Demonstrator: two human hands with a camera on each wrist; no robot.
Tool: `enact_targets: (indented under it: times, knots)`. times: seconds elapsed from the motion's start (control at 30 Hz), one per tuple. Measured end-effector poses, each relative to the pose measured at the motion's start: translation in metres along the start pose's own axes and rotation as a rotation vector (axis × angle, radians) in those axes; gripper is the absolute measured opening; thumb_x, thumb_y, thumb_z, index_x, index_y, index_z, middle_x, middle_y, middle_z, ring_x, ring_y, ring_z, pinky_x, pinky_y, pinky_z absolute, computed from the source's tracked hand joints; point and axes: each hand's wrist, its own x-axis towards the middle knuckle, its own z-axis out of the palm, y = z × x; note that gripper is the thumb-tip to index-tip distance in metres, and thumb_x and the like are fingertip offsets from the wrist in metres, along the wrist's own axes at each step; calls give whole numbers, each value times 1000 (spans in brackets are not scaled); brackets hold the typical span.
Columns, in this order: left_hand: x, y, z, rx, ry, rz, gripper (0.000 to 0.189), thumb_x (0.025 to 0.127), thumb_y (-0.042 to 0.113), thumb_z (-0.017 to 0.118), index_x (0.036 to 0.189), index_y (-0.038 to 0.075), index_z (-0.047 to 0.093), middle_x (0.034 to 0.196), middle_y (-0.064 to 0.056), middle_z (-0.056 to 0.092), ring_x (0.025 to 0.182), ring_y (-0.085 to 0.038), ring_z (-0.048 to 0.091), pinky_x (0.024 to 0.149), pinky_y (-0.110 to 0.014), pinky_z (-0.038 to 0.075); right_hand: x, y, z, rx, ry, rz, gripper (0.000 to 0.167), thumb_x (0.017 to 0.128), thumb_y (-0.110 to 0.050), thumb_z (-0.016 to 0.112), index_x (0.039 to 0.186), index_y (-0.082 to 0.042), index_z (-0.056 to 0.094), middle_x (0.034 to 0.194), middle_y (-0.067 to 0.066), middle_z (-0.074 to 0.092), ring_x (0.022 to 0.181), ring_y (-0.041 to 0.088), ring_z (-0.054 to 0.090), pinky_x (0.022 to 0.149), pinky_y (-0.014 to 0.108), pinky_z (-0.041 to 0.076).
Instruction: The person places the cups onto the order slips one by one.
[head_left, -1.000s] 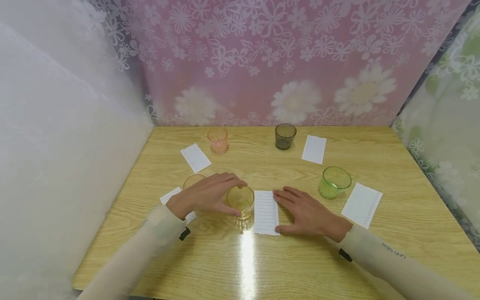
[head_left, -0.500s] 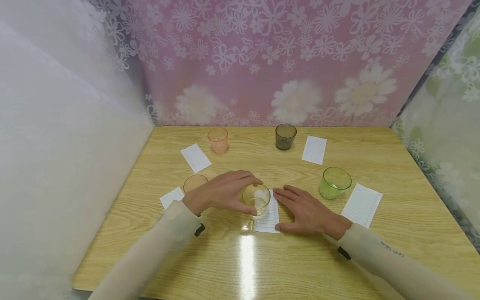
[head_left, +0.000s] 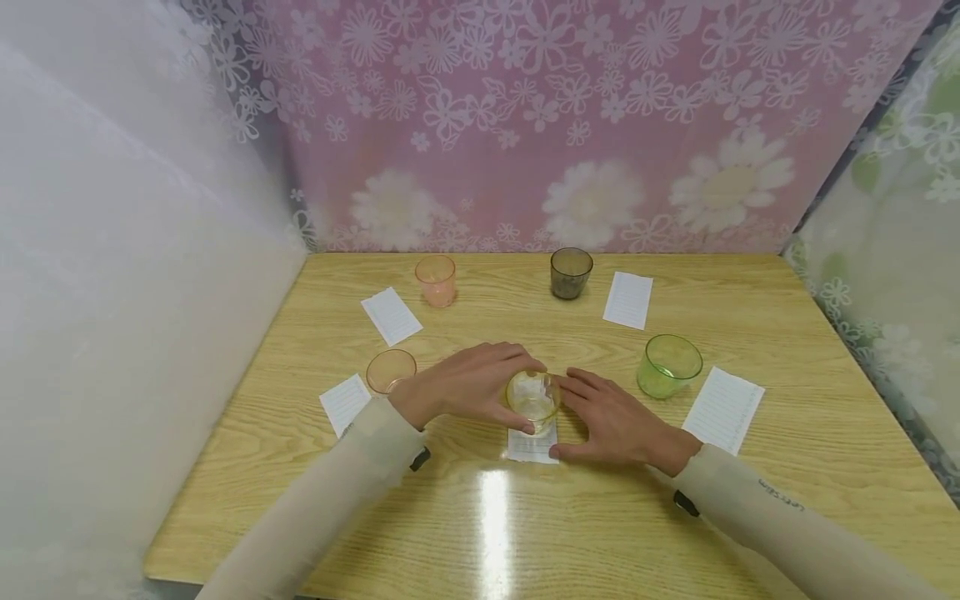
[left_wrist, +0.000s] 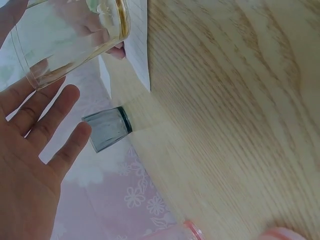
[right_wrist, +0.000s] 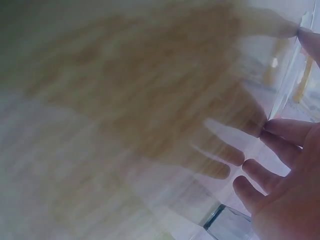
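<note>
Your left grip (left_wrist: 27,172) holds a clear glass (left_wrist: 60,47) | paper (left_wrist: 139,50) by its base | grey glass (left_wrist: 106,128) stands on the worktop (left_wrist: 225,115)

My head view shows a cream left sleeve (head_left: 322,508), black wrist pieces (head_left: 686,503) and, toward four o'clock, a matching right sleeve (head_left: 757,510) with dark lettering (head_left: 782,496).

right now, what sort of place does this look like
Probably an indoor booth for tabletop work: a wood-grained table, a flowery backdrop close behind it, and tinted cups spread out on top.
</note>
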Motion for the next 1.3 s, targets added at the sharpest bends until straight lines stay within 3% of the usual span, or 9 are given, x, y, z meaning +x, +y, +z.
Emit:
enact_targets:
  times: [0.37, 0.7, 1.03, 1.17, 1.3]
  knots:
    - [5, -5, 7, 10, -14, -14, 91, 89, 73, 79, 159, 20, 56, 150, 4, 63, 137, -16, 61, 118, -38, 49, 4, 0, 0, -16, 8, -12, 96, 94, -70, 73, 160, -3, 53, 164, 14, 54, 155, 45, 45, 120, 66, 44]
    - [5, -1, 4, 62, 12, -31, 90, 88, 75, 78, 156, 20, 58, 146, 4, 64, 134, -16, 62, 119, -41, 49, 5, -3, -5, -3, 14, -9, 95, 93, -67, 76, 160, -3, 53, 163, 15, 56, 154, 46, 47, 119, 68, 45]
    - [5, 0, 1, 193, 36, -51, 92, 86, 86, 71, 153, 23, 61, 146, 4, 67, 142, -21, 60, 125, -45, 42, 7, -3, -6, -9, 10, -4, 96, 93, -67, 76, 160, -4, 53, 162, 16, 56, 153, 45, 47, 118, 68, 45]
    - [4, -2, 3, 195, 48, -56, 98, 84, 90, 67, 154, 22, 59, 148, 4, 66, 143, -21, 59, 125, -46, 42, 7, -4, -7, -7, 5, -1, 96, 94, -69, 73, 161, -3, 53, 162, 17, 56, 153, 45, 47, 117, 69, 46]
    - [-1, -5, 2, 125, 50, -107, 95, 91, 90, 57, 160, 24, 54, 156, 5, 60, 149, -20, 54, 128, -47, 37, 7, -4, -12, 25, -7, 24, 101, 94, -70, 73, 165, -4, 45, 167, 17, 50, 154, 45, 46, 117, 69, 45]
